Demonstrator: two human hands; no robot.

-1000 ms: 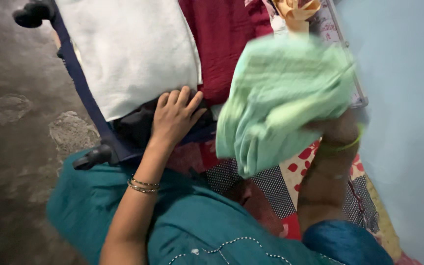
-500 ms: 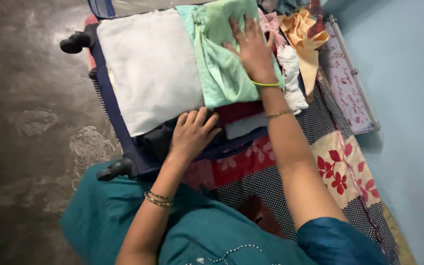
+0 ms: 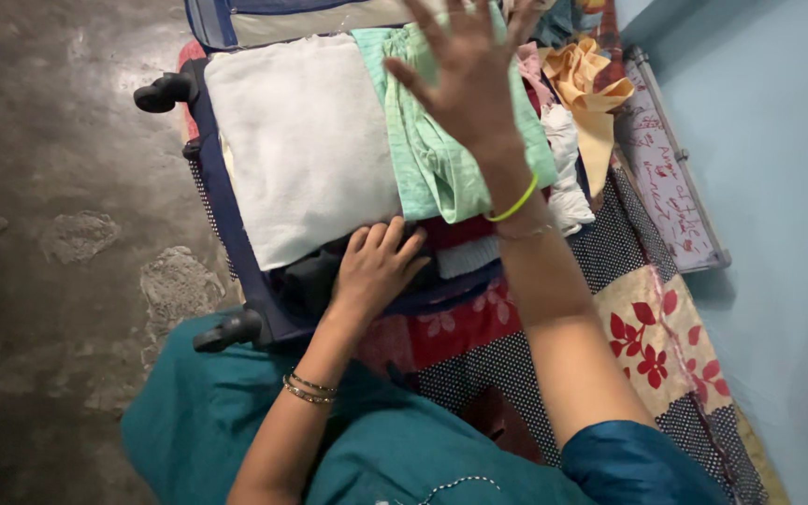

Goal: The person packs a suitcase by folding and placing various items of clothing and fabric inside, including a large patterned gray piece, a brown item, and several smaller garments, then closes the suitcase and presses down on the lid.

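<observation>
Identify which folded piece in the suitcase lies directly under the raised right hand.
The light green folded garment, not the white folded cloth beside it. The right hand is spread open above the green one; the white piece lies further left, untouched.

right hand (image 3: 468, 79) above green garment (image 3: 441, 140), open suitcase (image 3: 236, 215)

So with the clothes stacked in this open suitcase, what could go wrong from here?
The light green garment is loosely folded, and the right hand is spread above it, so it may unfold. The left hand presses dark clothes at the suitcase edge, where they could spill out. The yellow cloth lies loose beside the stack.
</observation>
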